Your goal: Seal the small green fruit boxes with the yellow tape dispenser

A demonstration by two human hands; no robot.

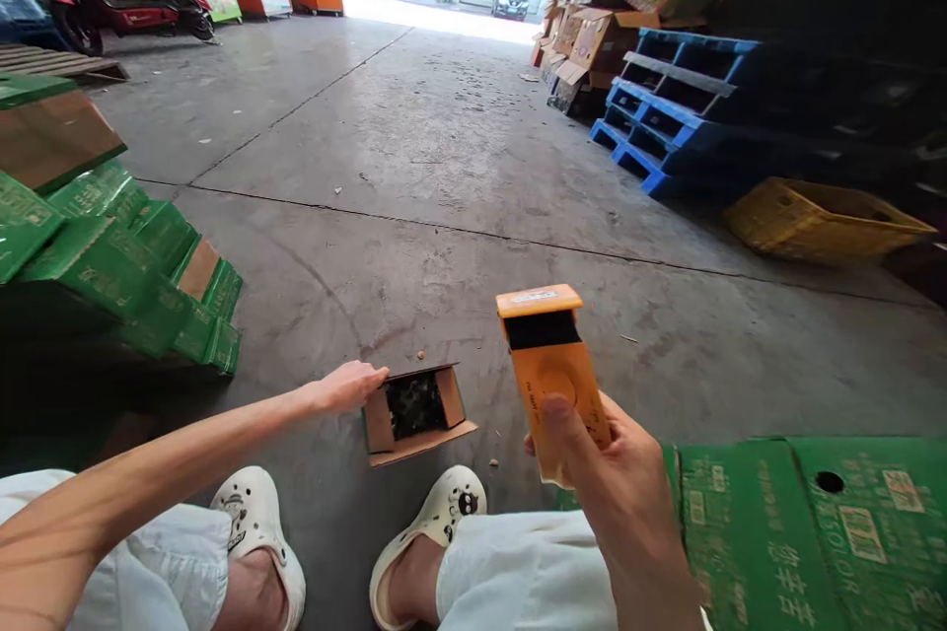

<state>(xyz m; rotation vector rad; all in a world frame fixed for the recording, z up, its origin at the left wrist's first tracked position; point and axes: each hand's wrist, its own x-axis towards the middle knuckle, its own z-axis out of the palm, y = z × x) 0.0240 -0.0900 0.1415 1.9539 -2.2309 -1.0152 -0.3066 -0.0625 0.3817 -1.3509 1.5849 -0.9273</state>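
Note:
In the head view, my left hand [351, 386] pinches the upper left edge of a small open cardboard box [380, 422]. The box stands on the floor between my feet with its flaps folded out, and dark contents [415, 404] show inside. I cannot make out what they are. My right hand [618, 463] is wrapped round a flat orange case [551, 370], with the thumb lying on its front. The case is held upright above the floor, right of the box. Near its top is a black gap below an orange lid with a whitish label.
Green cartons are stacked at left [104, 266], and more green cartons [784, 513] stand at lower right. Beyond them are a yellow crate [814, 222], blue pallets [666, 113] and piled cardboard boxes [599, 39]. A red scooter [133, 5] is parked at far left. White clogs [433, 513] flank the box.

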